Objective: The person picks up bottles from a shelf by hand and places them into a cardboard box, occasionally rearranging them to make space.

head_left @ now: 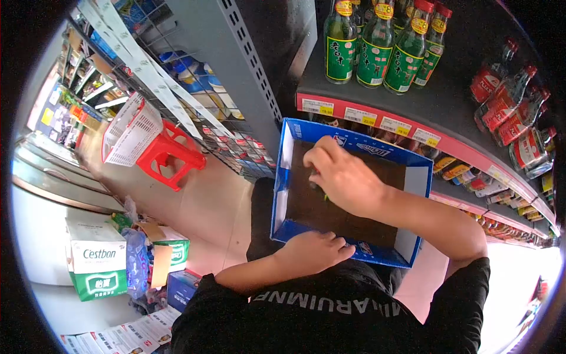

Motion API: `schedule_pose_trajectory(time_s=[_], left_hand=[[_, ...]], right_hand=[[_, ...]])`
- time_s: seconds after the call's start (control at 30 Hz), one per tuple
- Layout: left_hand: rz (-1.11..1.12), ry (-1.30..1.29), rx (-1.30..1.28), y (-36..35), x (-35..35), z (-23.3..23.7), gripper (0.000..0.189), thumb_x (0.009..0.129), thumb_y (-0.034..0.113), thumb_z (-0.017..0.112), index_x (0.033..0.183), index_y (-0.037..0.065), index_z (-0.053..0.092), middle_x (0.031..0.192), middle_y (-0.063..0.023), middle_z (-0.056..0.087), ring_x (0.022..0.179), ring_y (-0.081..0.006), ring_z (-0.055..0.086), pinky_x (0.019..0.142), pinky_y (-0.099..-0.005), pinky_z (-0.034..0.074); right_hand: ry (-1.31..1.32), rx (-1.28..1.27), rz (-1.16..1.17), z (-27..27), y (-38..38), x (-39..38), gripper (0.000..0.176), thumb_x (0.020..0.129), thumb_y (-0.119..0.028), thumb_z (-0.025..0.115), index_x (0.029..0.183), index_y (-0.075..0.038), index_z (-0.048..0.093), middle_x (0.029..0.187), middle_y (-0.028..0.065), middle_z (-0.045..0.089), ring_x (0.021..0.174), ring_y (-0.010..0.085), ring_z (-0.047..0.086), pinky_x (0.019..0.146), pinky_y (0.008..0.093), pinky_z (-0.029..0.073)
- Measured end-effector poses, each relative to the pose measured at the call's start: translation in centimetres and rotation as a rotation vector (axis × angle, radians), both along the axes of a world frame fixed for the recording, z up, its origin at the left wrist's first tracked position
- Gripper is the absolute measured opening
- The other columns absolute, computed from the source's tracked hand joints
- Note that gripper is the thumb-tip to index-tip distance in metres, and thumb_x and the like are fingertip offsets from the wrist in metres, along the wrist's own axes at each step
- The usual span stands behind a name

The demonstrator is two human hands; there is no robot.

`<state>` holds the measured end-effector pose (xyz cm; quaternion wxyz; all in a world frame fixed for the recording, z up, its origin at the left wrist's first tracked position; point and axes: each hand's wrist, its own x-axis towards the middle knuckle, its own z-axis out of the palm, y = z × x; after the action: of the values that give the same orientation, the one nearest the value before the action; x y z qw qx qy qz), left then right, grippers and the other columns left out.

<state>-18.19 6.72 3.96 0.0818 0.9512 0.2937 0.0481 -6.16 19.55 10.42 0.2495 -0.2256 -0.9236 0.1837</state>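
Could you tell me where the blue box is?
Blue box: centre of head view, below the green bottles; left hand grips its near edge, right hand inside.

Right hand (pixel 345 177) inside blue box (pixel 365 147)

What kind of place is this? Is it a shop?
Most likely a shop: rows of green bottles and red bottles on shelves, with price tags along the edge. The left hand holds a blue box.

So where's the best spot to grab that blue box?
By the near wall, from the body's side, where the left hand grips it. The box is a shallow open tray with thin upright walls, so fingers can hook over a rim. A second grip on the far wall would probably steady it.
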Motion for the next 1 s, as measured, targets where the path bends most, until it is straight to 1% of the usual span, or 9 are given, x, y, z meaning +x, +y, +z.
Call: schedule_pose_trajectory(time_s=[0.1, 0.17, 0.3, 0.43, 0.53, 0.67, 0.77, 0.9, 1.0], left_hand=[[-0.004, -0.010, 0.061, -0.1, -0.1, 0.3, 0.033, 0.084, 0.019, 0.050, 0.116, 0.012, 0.056, 0.086, -0.0013, 0.057, 0.081, -0.0173, 0.061, 0.061, -0.0268, 0.052], [0.001, -0.021, 0.044, 0.1, -0.3, 1.8, 0.032, 0.084, 0.019, 0.050, 0.114, 0.012, 0.057, 0.085, -0.0010, 0.059, 0.081, -0.0159, 0.062, 0.060, -0.0266, 0.052], [0.039, 0.009, 0.033, 0.5, -0.1, 3.6, 0.031, 0.083, 0.018, 0.052, 0.113, 0.012, 0.058, 0.088, -0.0011, 0.063, 0.083, -0.0141, 0.064, 0.061, -0.0258, 0.052], [0.015, -0.016, -0.015, 2.2, -0.5, 3.1, 0.034, 0.080, 0.017, 0.055, 0.114, 0.013, 0.059, 0.094, -0.0017, 0.065, 0.088, -0.0153, 0.064, 0.069, -0.0262, 0.051], [0.012, -0.089, -0.032, 2.4, -0.9, 2.1, 0.036, 0.080, 0.017, 0.055, 0.115, 0.013, 0.059, 0.096, -0.0019, 0.065, 0.088, -0.0158, 0.064, 0.070, -0.0276, 0.052], [0.033, -0.076, -0.070, 2.2, -1.4, 1.7, 0.037, 0.081, 0.017, 0.055, 0.117, 0.013, 0.059, 0.098, -0.0020, 0.066, 0.088, -0.0161, 0.064, 0.070, -0.0289, 0.052], [0.040, -0.074, -0.084, 2.2, -1.6, 1.7, 0.037, 0.081, 0.017, 0.054, 0.117, 0.013, 0.059, 0.098, -0.0019, 0.066, 0.087, -0.0159, 0.064, 0.069, -0.0295, 0.053], [0.042, -0.092, -0.071, 2.2, -1.9, 1.5, 0.037, 0.081, 0.017, 0.054, 0.117, 0.014, 0.059, 0.098, -0.0013, 0.066, 0.086, -0.0154, 0.064, 0.067, -0.0295, 0.053], [0.052, -0.119, -0.040, 1.9, -2.3, 1.0, 0.038, 0.081, 0.017, 0.054, 0.118, 0.015, 0.059, 0.098, -0.0010, 0.066, 0.086, -0.0149, 0.064, 0.067, -0.0295, 0.053]], right_hand=[[-0.018, -0.066, 0.058, -3.2, 0.2, -1.2, 0.025, 0.080, -0.005, 0.063, 0.100, -0.003, 0.047, 0.103, 0.0156, 0.046, 0.087, 0.0349, 0.058, 0.072, 0.0399, 0.052], [-0.002, -0.024, 0.081, -4.7, 0.3, -1.5, 0.025, 0.079, -0.006, 0.064, 0.098, -0.003, 0.048, 0.102, 0.0151, 0.047, 0.087, 0.0346, 0.058, 0.072, 0.0394, 0.053], [0.012, -0.002, 0.115, -4.9, 0.2, -2.1, 0.023, 0.078, -0.007, 0.064, 0.096, -0.004, 0.049, 0.098, 0.0140, 0.049, 0.088, 0.0327, 0.060, 0.071, 0.0376, 0.054], [0.012, 0.186, 0.190, -6.6, -0.6, -3.6, 0.021, 0.077, -0.010, 0.059, 0.096, -0.006, 0.050, 0.098, 0.0136, 0.053, 0.092, 0.0301, 0.062, 0.072, 0.0358, 0.055], [0.013, 0.124, 0.236, -8.4, -0.3, -4.4, 0.021, 0.078, -0.010, 0.057, 0.098, -0.006, 0.050, 0.100, 0.0133, 0.053, 0.093, 0.0299, 0.062, 0.072, 0.0363, 0.054], [-0.072, -0.003, 0.297, -11.1, 0.0, -4.4, 0.025, 0.083, -0.013, 0.049, 0.106, -0.005, 0.046, 0.101, 0.0156, 0.053, 0.092, 0.0318, 0.063, 0.071, 0.0409, 0.056], [-0.126, -0.017, 0.353, -12.3, -0.2, -4.4, 0.028, 0.084, -0.014, 0.048, 0.110, -0.005, 0.044, 0.103, 0.0175, 0.053, 0.095, 0.0339, 0.062, 0.073, 0.0416, 0.055], [-0.207, -0.076, 0.309, -11.7, -0.2, -4.4, 0.030, 0.082, -0.013, 0.051, 0.111, -0.007, 0.044, 0.103, 0.0162, 0.052, 0.096, 0.0338, 0.061, 0.076, 0.0424, 0.055], [-0.371, -0.099, 0.249, -6.3, -0.9, -1.5, 0.031, 0.081, -0.015, 0.055, 0.110, -0.005, 0.048, 0.105, 0.0152, 0.052, 0.099, 0.0344, 0.060, 0.075, 0.0427, 0.054]])
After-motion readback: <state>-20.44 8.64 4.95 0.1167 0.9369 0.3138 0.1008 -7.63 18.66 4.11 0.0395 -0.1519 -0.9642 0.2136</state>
